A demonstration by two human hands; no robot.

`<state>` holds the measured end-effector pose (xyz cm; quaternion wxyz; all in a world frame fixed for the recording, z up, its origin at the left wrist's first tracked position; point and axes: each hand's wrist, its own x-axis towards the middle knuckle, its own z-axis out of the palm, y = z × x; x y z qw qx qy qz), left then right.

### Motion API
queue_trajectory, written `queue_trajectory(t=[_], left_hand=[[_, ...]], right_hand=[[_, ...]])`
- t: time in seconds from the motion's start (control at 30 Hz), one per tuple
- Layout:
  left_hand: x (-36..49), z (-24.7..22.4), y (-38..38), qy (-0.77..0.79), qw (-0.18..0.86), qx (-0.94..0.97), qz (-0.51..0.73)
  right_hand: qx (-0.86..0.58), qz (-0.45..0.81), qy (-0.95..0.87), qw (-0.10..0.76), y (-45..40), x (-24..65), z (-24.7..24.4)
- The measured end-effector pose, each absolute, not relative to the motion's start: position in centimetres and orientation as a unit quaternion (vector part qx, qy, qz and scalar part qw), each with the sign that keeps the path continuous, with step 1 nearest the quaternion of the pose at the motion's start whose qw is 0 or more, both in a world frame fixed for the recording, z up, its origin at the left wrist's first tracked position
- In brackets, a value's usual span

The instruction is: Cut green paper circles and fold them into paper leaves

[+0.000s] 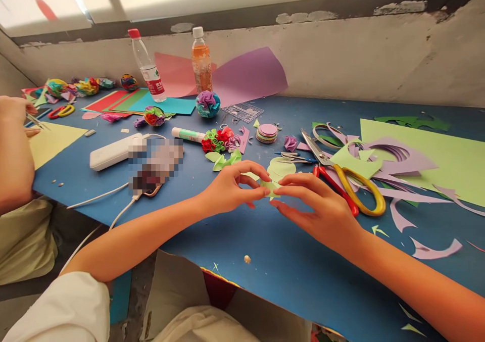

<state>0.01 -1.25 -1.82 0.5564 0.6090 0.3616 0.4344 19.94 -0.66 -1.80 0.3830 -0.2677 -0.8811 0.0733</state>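
Observation:
My left hand (242, 185) and my right hand (314, 200) meet over the blue table, both with fingers closed on a small light-green paper piece (270, 186) between their fingertips. Light-green paper circles (282, 167) lie just behind it. Left of them are more light-green paper pieces (227, 159). A stack of round paper pieces (267, 133), pink on top, stands farther back. Scissors with red and yellow handles (358, 190) lie open beyond my right hand, near purple and green paper scraps (394, 155).
Two bottles (153, 77) (201, 64) stand near the wall. A glue stick (187, 135), a paper ball (207, 104), a white power bank (115, 151) and a cabled phone (155, 173) lie left. Another person's arm (15, 155) is at far left.

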Motion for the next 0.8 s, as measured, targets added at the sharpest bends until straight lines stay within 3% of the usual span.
queue_trajectory(t=[0.13,0.27,0.37,0.43,0.53,0.7,0.8], left_hand=[[-0.2,-1.2,-1.4,0.395,0.548,0.645,0.357],[-0.8,-0.8,-1.3,0.425,0.470,0.711,0.306],[-1.2,-0.8,-1.1,0.448,0.508,0.701,0.225],[-1.3,-0.9,-1.0,0.454,0.556,0.675,0.171],[-1.1,-1.1,-1.1,0.460,0.563,0.674,0.133],[-0.6,-1.1,-1.6,0.490,0.380,0.772,0.140],[-0.7,-1.2,-1.5,0.479,0.329,0.803,0.130]], right_hand=[[-0.236,0.010,-0.899,0.369,-0.5,20.1,-1.6],[-0.334,0.192,-0.865,0.321,-1.1,19.4,-0.8],[-0.405,0.352,-0.809,0.240,-1.5,18.9,-0.4],[-0.418,0.395,-0.791,0.206,-1.7,18.7,-0.6],[-0.412,0.373,-0.813,0.173,-1.7,18.7,-1.4],[-0.376,0.235,-0.879,0.174,-1.8,18.6,-2.5],[-0.350,0.179,-0.900,0.186,-1.8,18.6,-2.9]])
